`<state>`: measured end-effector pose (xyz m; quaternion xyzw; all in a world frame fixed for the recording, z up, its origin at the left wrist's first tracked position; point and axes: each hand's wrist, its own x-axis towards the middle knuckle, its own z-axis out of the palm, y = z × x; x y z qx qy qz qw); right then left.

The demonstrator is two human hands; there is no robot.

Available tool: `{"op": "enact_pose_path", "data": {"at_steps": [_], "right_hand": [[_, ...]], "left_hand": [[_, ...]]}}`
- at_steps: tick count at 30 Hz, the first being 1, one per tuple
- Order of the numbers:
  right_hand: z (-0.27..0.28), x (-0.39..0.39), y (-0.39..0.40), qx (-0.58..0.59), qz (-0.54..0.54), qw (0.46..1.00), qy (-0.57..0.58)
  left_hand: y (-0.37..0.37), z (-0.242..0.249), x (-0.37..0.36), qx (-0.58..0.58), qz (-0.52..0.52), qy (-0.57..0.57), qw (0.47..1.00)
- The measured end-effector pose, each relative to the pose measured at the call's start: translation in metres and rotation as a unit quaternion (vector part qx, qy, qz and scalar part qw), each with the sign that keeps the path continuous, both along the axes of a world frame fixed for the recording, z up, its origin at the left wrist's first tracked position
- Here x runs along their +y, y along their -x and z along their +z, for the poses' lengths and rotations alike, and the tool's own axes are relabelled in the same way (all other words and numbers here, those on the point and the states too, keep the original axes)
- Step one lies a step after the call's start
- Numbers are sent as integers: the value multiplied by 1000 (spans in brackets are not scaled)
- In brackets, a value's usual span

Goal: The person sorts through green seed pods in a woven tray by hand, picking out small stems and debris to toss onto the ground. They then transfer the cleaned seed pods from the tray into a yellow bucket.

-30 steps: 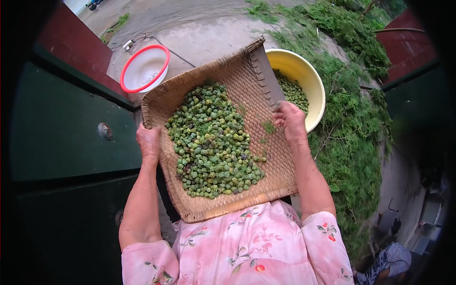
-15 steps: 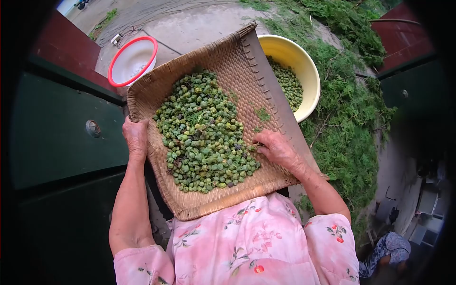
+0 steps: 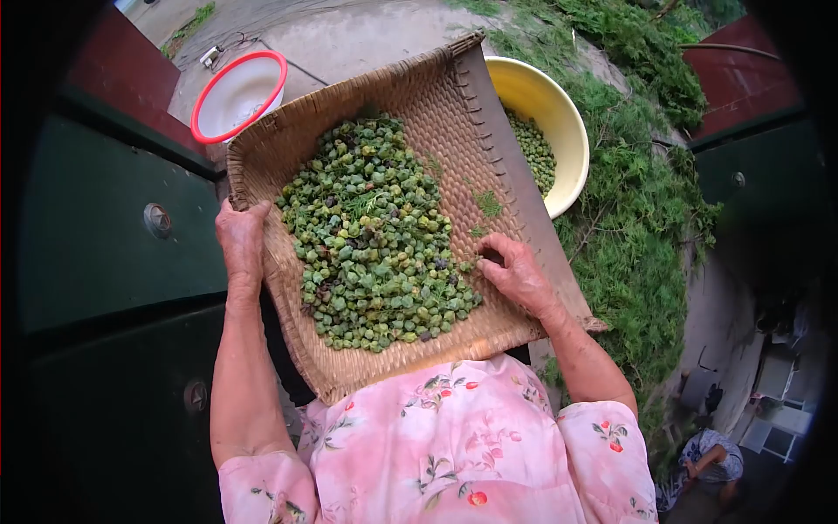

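Observation:
A woven winnowing basket (image 3: 476,166) lies tilted in front of my body, its near edge against the pink flowered shirt. Heaped on it is a pile of small green seed cones (image 3: 375,244), some dark, with bits of green sprig among them. My left hand (image 3: 243,240) is closed on the basket's left rim, thumb on top. Over the right side of the pile, my right hand (image 3: 513,272) has thumb and forefinger drawn together in a pinch; whatever is between them is too small to make out. A few sprig bits (image 3: 487,203) lie just beyond it.
Behind the basket, a yellow bucket (image 3: 572,148) holds more green cones. A white basin with a red rim (image 3: 199,113) stands at the far left. Cut evergreen branches (image 3: 628,236) cover the ground on the right. Dark green door panels (image 3: 113,236) flank the left. Another person (image 3: 711,458) is at lower right.
My right hand has shifted slightly right, away from the pile, and its thumb and forefinger now show in a pinch. My left hand still grips the rim. The view has moved a little.

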<state>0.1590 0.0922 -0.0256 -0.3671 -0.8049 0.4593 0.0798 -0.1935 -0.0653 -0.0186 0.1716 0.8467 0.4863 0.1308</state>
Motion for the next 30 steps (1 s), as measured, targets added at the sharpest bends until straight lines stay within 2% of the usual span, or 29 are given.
{"op": "enact_pose_path", "data": {"at_steps": [1,4,7,10,13,14,16,18,19,20,22,23,25,26,27,28,30], "right_hand": [[-1,0,0,11,10,1000,-7],[-10,0,3,3,123,983,-135],[-5,-7,11,-94,137,975,-144],[-8,-6,11,-76,125,978,-151],[-6,1,6,27,56,994,-93],[-6,7,3,54,19,997,-57],[-5,22,-5,109,-56,992,17],[8,44,-12,163,-191,953,167],[14,57,-15,189,-255,917,239],[12,71,-18,272,-306,874,263],[4,101,-26,420,-378,765,309],[-1,111,-28,432,-407,741,314],[-10,127,-31,455,-458,691,325],[-13,126,-26,438,-469,699,315],[-5,118,-14,401,-460,735,296],[-2,110,-5,354,-433,783,271],[-1,89,15,244,-354,885,179]], "left_hand": [[-2,2,1,-8,4,-3,1000],[-1,3,0,2,1,0,1000],[-3,5,1,0,3,7,1000],[-7,12,2,-11,5,15,1000],[-9,14,3,45,-1,7,999],[-13,19,3,88,6,50,995],[-12,9,-1,144,19,-27,989],[-13,-5,-6,210,24,-98,972],[-25,8,-4,205,8,-149,967],[-42,24,-3,198,-9,-198,960],[-84,73,1,140,-55,-306,940],[-103,104,1,90,-81,-366,923],[-129,160,-20,128,-223,-439,861],[-132,179,-34,279,-197,-396,852],[-134,193,-42,345,-194,-410,822],[-138,203,-44,367,-215,-454,783],[-147,214,-34,350,-258,-509,743]]}}
